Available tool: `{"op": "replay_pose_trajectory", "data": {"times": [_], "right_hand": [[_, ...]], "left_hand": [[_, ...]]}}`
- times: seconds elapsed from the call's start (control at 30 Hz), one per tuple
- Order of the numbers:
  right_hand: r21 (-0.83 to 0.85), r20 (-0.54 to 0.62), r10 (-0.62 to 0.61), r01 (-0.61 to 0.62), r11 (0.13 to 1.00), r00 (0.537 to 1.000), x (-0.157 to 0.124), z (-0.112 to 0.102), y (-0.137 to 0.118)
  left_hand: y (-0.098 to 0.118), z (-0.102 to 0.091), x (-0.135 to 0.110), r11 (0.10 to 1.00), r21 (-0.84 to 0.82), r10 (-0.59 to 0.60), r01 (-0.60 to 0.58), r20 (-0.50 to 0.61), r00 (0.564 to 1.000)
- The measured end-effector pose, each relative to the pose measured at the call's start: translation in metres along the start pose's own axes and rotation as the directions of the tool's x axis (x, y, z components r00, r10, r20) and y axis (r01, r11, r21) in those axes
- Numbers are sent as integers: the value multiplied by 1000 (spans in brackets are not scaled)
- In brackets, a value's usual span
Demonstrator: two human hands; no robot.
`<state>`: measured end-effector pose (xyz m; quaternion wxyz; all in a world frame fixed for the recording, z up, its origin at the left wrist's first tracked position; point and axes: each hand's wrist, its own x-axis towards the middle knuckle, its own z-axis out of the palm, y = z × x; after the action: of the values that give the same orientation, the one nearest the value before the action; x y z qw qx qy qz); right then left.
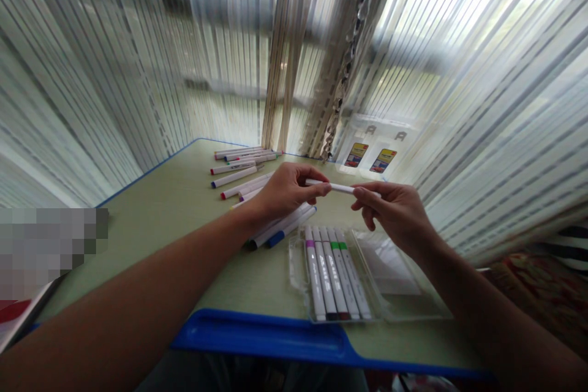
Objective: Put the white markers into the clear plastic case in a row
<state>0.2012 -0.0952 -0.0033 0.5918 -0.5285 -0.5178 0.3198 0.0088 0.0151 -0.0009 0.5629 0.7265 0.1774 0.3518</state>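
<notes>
Both my hands hold one white marker level above the table. My left hand pinches its left end, and my right hand pinches its right end. Below them lies a clear plastic marker case, with several white markers side by side in its left part. Further loose markers lie on the green table behind and under my left hand, two of them with dark and blue caps close to the case.
The table has a blue rim with a trough at the near edge. Sheer striped curtains surround the far sides. Clear packaging with yellow labels stands at the back right. A blurred patch sits at the left.
</notes>
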Motion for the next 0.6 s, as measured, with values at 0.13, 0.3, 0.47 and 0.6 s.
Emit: {"op": "replay_pose_trajectory", "data": {"times": [0.13, 0.3, 0.47, 0.6], "right_hand": [[-97, 12, 10, -9, 995, 1000, -3, 3, -5], [-195, 48, -15, 25, 981, 999, -5, 4, -5], [-254, 38, -39, 47, 966, 999, -5, 4, -7], [-288, 42, -46, 56, 956, 998, -5, 5, -8]], "left_hand": [[-2, 2, -2, 996, 81, 20, -24, 49, 999], [1, 9, -7, 985, 157, 53, -71, 119, 991], [2, 13, -8, 982, 166, 63, -89, 153, 986], [0, 13, -8, 988, 141, 37, -65, 191, 981]]}}
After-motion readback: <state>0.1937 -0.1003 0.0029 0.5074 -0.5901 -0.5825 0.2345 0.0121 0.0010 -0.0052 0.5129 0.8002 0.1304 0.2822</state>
